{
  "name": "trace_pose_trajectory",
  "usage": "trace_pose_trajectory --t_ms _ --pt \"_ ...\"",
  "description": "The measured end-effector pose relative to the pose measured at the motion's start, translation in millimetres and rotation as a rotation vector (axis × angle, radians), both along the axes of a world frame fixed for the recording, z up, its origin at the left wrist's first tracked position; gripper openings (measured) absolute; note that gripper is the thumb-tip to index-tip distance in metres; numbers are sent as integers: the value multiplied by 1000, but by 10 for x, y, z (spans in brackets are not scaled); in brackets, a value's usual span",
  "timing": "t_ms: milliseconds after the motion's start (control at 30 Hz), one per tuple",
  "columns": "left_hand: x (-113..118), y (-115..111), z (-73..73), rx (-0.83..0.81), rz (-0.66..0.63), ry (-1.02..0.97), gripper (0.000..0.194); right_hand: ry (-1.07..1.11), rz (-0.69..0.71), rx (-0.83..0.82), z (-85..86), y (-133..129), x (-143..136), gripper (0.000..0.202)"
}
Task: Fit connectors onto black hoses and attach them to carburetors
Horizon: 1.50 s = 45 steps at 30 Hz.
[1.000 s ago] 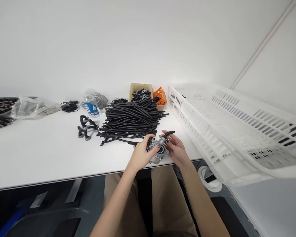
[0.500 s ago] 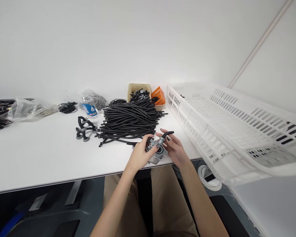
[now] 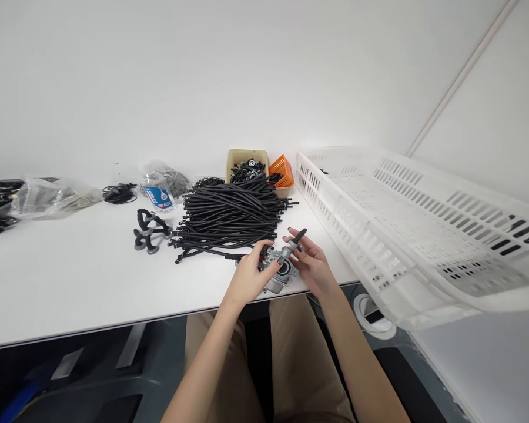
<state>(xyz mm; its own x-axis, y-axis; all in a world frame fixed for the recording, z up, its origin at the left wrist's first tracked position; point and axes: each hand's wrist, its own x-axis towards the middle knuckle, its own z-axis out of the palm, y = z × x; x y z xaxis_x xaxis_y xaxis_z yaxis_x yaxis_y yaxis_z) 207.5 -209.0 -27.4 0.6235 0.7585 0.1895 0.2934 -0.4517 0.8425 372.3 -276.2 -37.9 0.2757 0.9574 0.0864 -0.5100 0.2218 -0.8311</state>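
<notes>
At the far left we had a dark tray [image 3: 2, 208] heaped with black parts, and a clear plastic bag [image 3: 44, 200] lying against it. Next came a tangle of black cord [image 3: 119, 193], then a clear bottle [image 3: 158, 194] with a blue label, tipped over in front of a bag of grey bits [image 3: 174, 179]. Nearer to us on the white counter [image 3: 92, 276] lay a small cluster of bent black tubes [image 3: 150, 228] with grey rings on them. To the right of it spread a big pile of black hoses [image 3: 233, 211], mostly lying crosswise.

In front of that pile, our left hand [image 3: 251, 273] was clamped on a grey metal part [image 3: 278, 283], thumb across its front and fingers over the top. We held the part near the counter's front edge, between our two hands, with a short black tube [image 3: 299, 235] sticking up from its neck. Behind the pile stood a cream tub [image 3: 233, 157] full of small parts, with an orange basket [image 3: 286, 167] tilted beside it. Our right hand [image 3: 312, 265] had its fingers curled behind the neck and its thumb in front; we could not tell whether they gripped it. Farthest right, we had a long white crate [image 3: 397, 258] with slotted sides.
</notes>
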Motion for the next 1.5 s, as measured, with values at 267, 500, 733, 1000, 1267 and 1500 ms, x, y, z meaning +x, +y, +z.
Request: trace_pose_trajectory --t_ms 267,500,733,1000,1267,1500 --pt "8 4 -20 9 2 3 42 -70 30 -1 -2 -2 0 44" --pt "5 0 -11 10 0 5 42 -69 29 -4 24 -9 -16 40" --pt "5 0 -5 7 3 8 42 -62 -2 -16 -22 18 -15 37" --pt "-3 -10 7 15 6 13 41 -99 -19 -14 -20 13 -18 32" --pt "6 5 -23 12 -5 0 42 -80 5 -5 3 4 -15 29" --pt "4 4 -12 12 -2 1 42 -75 -21 -36 4 14 -22 33"
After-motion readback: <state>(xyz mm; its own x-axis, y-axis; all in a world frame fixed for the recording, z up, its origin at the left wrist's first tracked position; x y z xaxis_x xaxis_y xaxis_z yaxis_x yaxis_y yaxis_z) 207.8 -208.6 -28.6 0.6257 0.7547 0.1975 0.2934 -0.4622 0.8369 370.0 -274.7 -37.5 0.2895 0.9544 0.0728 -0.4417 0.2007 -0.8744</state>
